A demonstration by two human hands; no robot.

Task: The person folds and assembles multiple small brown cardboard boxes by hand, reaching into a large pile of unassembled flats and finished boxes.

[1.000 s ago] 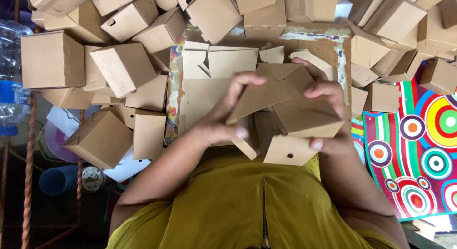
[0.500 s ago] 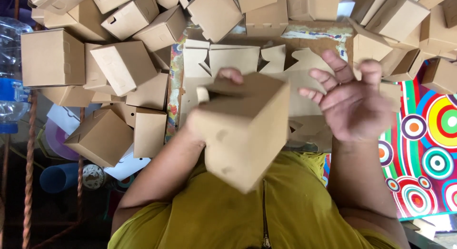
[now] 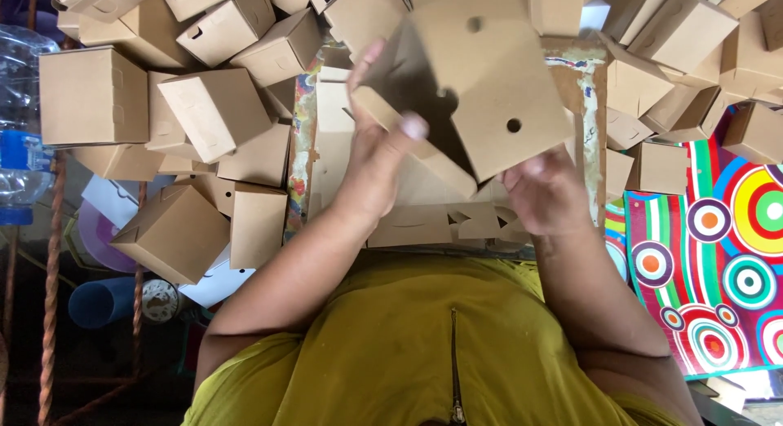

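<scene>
I see a work board point(image 3: 589, 108) with a worn, paint-streaked edge lying in front of me, and a stack of flat, die-cut cardboard blanks point(image 3: 424, 222) resting on it just below my hands. Folded brown cartons point(image 3: 216, 108) are heaped all round the far side and to the left of the grip, some upright, some tipped on a corner. To the right of the grip lies a mat point(image 3: 726, 255) printed with bright concentric circles. Far left of the grip stands a clear plastic bottle point(image 3: 16, 124), with a blue tube point(image 3: 102, 302) lower down near my left elbow.

My left hand point(image 3: 379, 161) is closed on a half-folded cardboard box point(image 3: 481, 83): the thumb presses over a long flap while the fingers pass behind a panel. The box hangs in the air above the blanks, tilted, its open inside turned to the left hand. My right hand point(image 3: 546, 194) sits under the box's lower right corner; I cannot tell whether its fingers clasp the panel or only touch it.

Half a second ago the box was lower and nearer my chest, held by the left hand alone, and the right hand was spread open, apart from it. Now the box is raised and farther away, with the right hand against it.
</scene>
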